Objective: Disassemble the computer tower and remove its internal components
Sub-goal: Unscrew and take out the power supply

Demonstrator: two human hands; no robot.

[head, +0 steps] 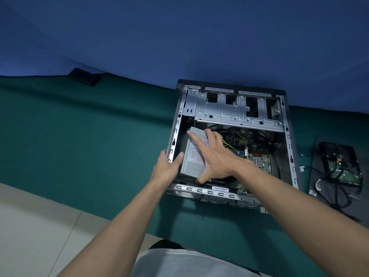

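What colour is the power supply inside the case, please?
Silver metal power supply box, shown best in head view.

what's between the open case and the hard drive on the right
In the head view: a strip of green mat with a loose cable end, then the dark panel that the hard drive lies on.

Improvised repair spot: green cloth [99,136], blue backdrop [179,37], tiled floor [30,226], opened computer tower [229,110]
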